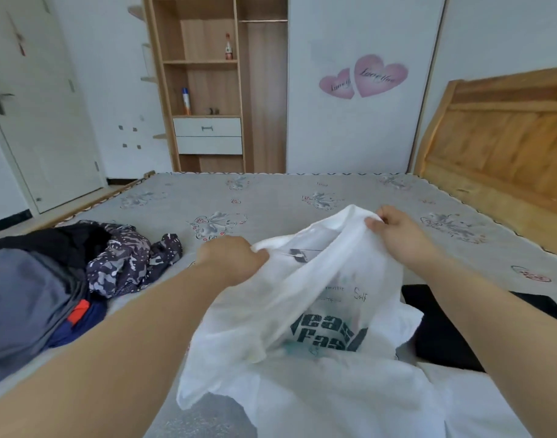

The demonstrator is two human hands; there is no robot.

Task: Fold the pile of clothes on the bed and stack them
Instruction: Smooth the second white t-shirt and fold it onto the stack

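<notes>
A white T-shirt (302, 311) with dark printed lettering hangs lifted over the near part of the bed (270, 197). My left hand (229, 259) grips its upper edge near the collar label. My right hand (394, 227) pinches the same edge further right and higher. The shirt's lower part droops onto the mattress toward me. A pile of unfolded clothes (49, 279) lies at the left: a grey garment, a dark one, and a patterned navy-and-white piece (128, 260).
A black garment (444, 336) lies flat on the bed at the right, under my right forearm. The wooden headboard (504, 134) stands at the right. A wardrobe with open shelves (207, 90) and a door (33, 105) are beyond the bed.
</notes>
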